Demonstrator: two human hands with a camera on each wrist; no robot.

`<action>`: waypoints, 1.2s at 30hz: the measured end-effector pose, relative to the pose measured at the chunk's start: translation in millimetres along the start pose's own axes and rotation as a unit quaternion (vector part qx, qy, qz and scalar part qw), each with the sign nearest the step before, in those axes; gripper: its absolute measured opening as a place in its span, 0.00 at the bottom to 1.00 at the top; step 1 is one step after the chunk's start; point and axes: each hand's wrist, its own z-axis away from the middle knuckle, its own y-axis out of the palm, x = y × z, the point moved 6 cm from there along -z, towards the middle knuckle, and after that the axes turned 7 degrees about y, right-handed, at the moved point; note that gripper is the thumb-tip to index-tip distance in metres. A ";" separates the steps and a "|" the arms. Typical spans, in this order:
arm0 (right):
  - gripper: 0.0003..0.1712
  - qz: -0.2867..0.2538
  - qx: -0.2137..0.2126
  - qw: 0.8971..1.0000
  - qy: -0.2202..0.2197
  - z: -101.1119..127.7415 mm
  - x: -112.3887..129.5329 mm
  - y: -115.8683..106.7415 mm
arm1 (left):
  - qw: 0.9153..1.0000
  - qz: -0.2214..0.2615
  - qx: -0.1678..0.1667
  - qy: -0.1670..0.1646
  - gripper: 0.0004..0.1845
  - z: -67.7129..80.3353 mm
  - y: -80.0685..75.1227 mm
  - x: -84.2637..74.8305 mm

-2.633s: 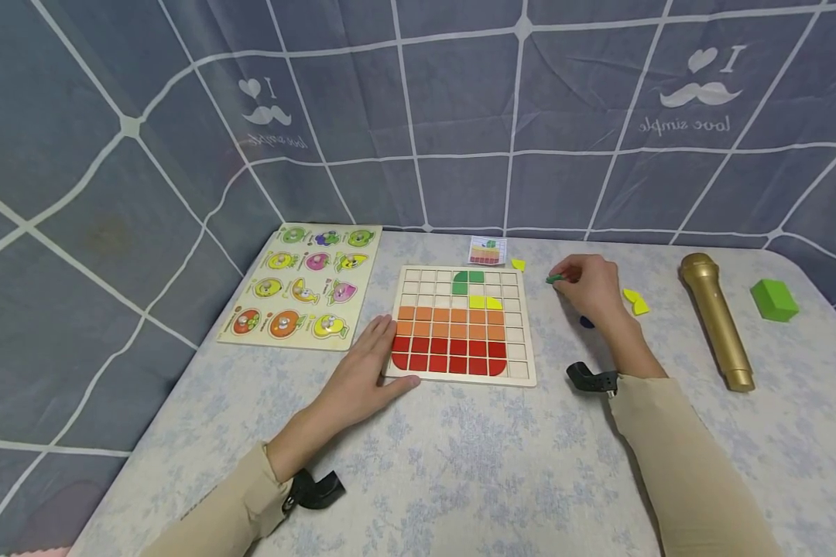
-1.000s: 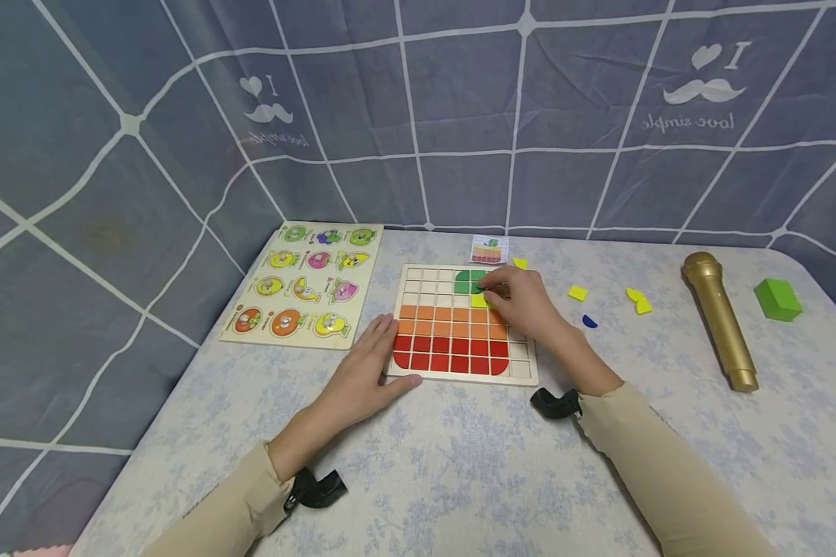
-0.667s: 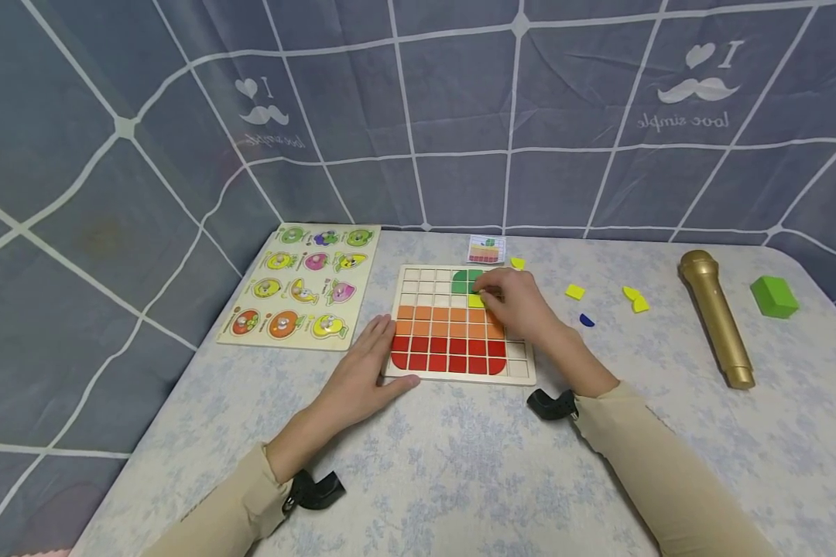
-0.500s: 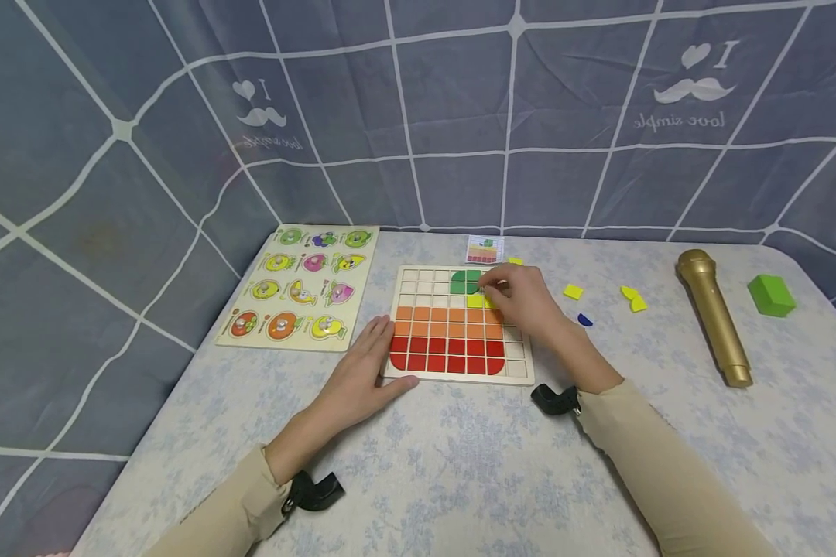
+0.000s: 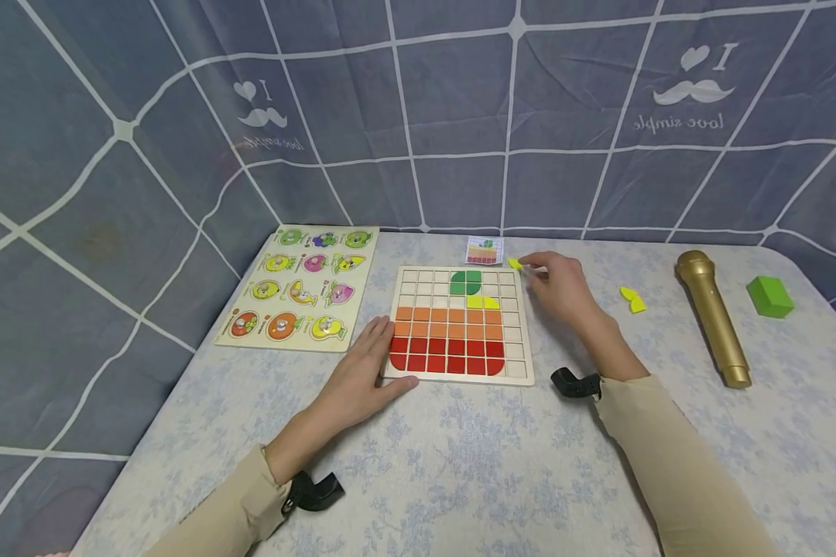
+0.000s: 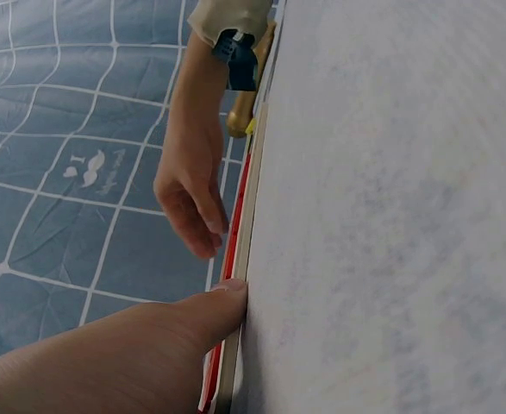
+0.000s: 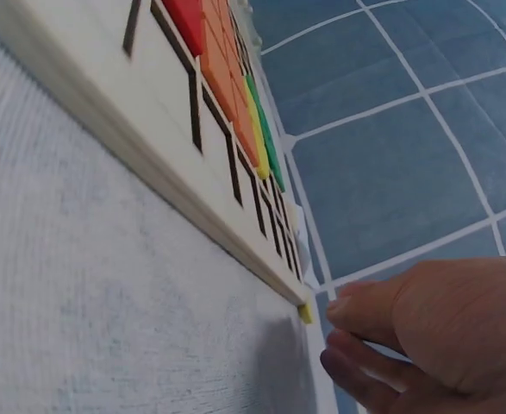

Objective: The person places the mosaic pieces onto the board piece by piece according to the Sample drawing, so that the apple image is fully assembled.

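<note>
The grid board (image 5: pixel 460 325) lies flat on the table (image 5: pixel 460 464) and serves as the reference: its near rows hold red and orange tiles, with two yellow tiles (image 5: pixel 483 302) and a green cluster (image 5: pixel 466 281) above them. Just off the board's far right corner lies a small yellow piece (image 5: pixel 515 264), and the right hand (image 5: pixel 560 286) reaches toward it, fingers loosely curled and extended, fingertips close to the piece without clearly gripping it; the right wrist view shows the yellow piece (image 7: pixel 305 312) still apart from the fingertips (image 7: pixel 343 341). The likely trouble is a poor pinch: the piece is thin and flat on the cloth, so it may slide away or flip, and a sweeping wrist could nudge the pattern card (image 5: pixel 484 251) just beyond the board's far edge. The left hand (image 5: pixel 365 371) rests flat at the board's near left corner, fingers straight, thumb against the edge (image 6: pixel 227 297), holding nothing. If it lifts, the board could shift and jostle the seated tiles.
</note>
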 end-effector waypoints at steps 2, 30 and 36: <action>0.26 0.012 0.015 1.000 -0.007 -3.5 -0.3 2.6 | 1.000 0.000 -0.001 -0.001 0.54 0.3 -1.1 0.6; 0.08 0.102 0.056 0.992 -0.040 -34.0 -3.4 1.7 | 1.000 0.000 -0.003 0.000 0.54 0.7 0.5 -0.3; 0.08 0.071 0.069 0.995 -0.025 -29.4 -9.6 -5.5 | 1.000 -0.003 0.002 -0.001 0.54 0.5 1.2 0.5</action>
